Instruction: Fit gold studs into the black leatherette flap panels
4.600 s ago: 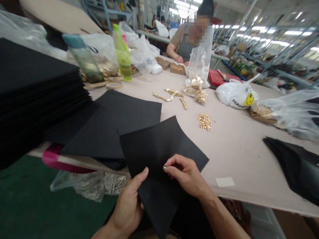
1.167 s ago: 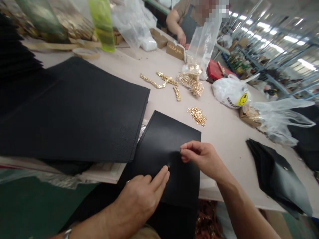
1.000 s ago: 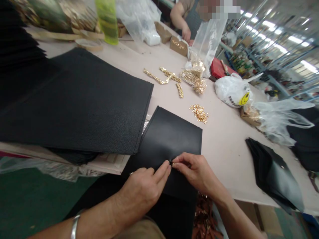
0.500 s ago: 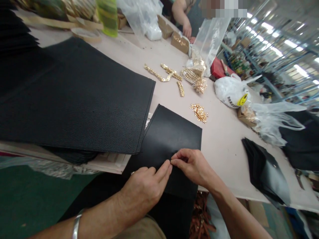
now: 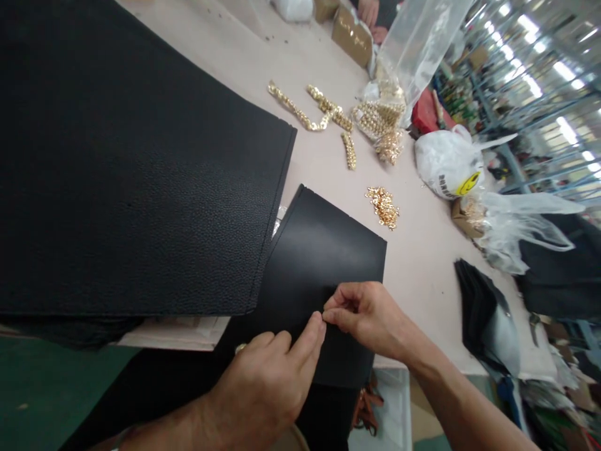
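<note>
A smooth black leather panel [image 5: 335, 241] lies over the table's front edge and reaches down towards my lap. On it, my left hand [image 5: 275, 369] has its index and middle fingers stretched together, tips pressing near the middle; its thumb is hidden, apparently beneath the panel. A small gold-coloured spot, maybe a ring, shows beside its knuckles. My right hand [image 5: 364, 316] pinches thumb and forefinger at the same place, fingertips touching the left ones. Whatever sits in that pinch is too small to make out. Loose small gold metal pieces [image 5: 384, 207] form a pile beyond the panel.
A large grained black leather sheet [image 5: 188, 188] covers the left side. Gold chain-like strips [image 5: 300, 116], a bag of gold hardware [image 5: 382, 119] and a white plastic bag [image 5: 446, 163] lie farther back. Folded black leather pieces [image 5: 488, 319] rest rightward. Another person's hand [image 5: 369, 11] shows at the back.
The view has shifted closer and lower, so the large sheet fills more of the left side. Both hands stay together at the same place on the panel.
</note>
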A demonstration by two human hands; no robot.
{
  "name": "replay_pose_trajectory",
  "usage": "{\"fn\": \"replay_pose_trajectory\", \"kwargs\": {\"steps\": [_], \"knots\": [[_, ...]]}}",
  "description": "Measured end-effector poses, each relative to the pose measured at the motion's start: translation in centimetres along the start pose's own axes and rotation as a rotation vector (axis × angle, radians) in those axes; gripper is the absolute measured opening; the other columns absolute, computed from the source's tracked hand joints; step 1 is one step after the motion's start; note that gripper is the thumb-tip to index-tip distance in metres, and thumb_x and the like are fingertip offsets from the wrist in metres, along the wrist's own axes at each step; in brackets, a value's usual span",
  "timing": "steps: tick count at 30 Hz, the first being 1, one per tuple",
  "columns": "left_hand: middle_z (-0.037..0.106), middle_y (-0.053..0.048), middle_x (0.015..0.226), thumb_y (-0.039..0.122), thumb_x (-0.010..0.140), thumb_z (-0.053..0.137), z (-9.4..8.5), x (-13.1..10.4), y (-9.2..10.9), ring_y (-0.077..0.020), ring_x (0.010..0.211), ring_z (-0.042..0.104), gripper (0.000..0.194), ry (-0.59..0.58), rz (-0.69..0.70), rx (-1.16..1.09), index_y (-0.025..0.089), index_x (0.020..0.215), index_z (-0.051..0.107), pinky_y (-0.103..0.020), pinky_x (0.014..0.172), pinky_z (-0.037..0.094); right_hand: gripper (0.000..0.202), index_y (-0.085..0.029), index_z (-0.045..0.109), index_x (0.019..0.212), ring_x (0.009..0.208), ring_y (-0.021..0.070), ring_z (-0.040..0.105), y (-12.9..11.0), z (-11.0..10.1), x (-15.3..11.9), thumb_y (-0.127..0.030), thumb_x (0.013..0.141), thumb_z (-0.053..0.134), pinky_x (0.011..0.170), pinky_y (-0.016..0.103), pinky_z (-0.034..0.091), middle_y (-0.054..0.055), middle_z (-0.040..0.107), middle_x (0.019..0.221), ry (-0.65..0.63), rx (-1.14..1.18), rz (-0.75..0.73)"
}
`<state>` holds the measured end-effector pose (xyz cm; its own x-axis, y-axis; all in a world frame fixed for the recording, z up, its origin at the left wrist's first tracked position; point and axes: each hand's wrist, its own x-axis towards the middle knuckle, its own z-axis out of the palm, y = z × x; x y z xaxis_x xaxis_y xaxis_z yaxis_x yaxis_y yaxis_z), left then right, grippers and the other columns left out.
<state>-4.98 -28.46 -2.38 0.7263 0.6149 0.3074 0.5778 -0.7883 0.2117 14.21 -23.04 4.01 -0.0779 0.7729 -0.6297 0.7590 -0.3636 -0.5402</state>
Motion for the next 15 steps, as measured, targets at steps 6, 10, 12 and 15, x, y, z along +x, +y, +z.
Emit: {"fn": "replay_pose_trajectory", "kwargs": {"steps": [6,10,12,15], "knots": [[0.063,-0.008,0.135,0.001,0.081,0.039,-0.2,-0.3,-0.3,-0.0156,0.067,0.064,0.054,-0.072,0.028,0.015,0.013,0.128,0.063,-0.031,0.056,0.048,0.010,-0.017,0.063,0.070,0.054,0.0094,0.054,-1.9,-0.9,0.8,-0.020,0.075,0.070,0.046,0.019,0.036,-0.003,0.061,0.058,-0.032,-0.115,0.105],[0.060,-0.010,0.138,0.003,0.083,0.042,0.2,-0.7,-0.3,-0.0174,0.069,0.065,0.052,-0.099,0.063,0.044,0.013,0.131,0.060,-0.032,0.057,0.051,0.015,-0.018,0.060,0.065,0.052,0.0102,0.055,-2.0,-1.0,1.6,-0.019,0.071,0.074,0.044,0.019,0.034,-0.004,0.060,0.054,-0.063,-0.107,0.153],[0.059,-0.012,0.139,0.007,0.085,0.043,0.5,-0.8,-0.4,-0.0185,0.069,0.066,0.051,-0.108,0.084,0.049,0.013,0.132,0.060,-0.033,0.057,0.052,0.016,-0.018,0.059,0.065,0.051,0.0108,0.056,-1.6,-0.7,1.8,-0.018,0.069,0.075,0.045,0.019,0.036,-0.004,0.059,0.052,-0.076,-0.036,0.163],[0.059,-0.013,0.139,0.012,0.087,0.042,0.5,-0.7,-0.7,-0.0189,0.074,0.069,0.048,-0.111,0.099,0.043,0.018,0.131,0.062,-0.032,0.061,0.055,0.014,-0.018,0.062,0.071,0.052,0.0109,0.057,-0.6,-0.2,1.4,-0.017,0.069,0.076,0.048,0.020,0.040,-0.006,0.057,0.054,-0.046,0.096,0.102]]}}
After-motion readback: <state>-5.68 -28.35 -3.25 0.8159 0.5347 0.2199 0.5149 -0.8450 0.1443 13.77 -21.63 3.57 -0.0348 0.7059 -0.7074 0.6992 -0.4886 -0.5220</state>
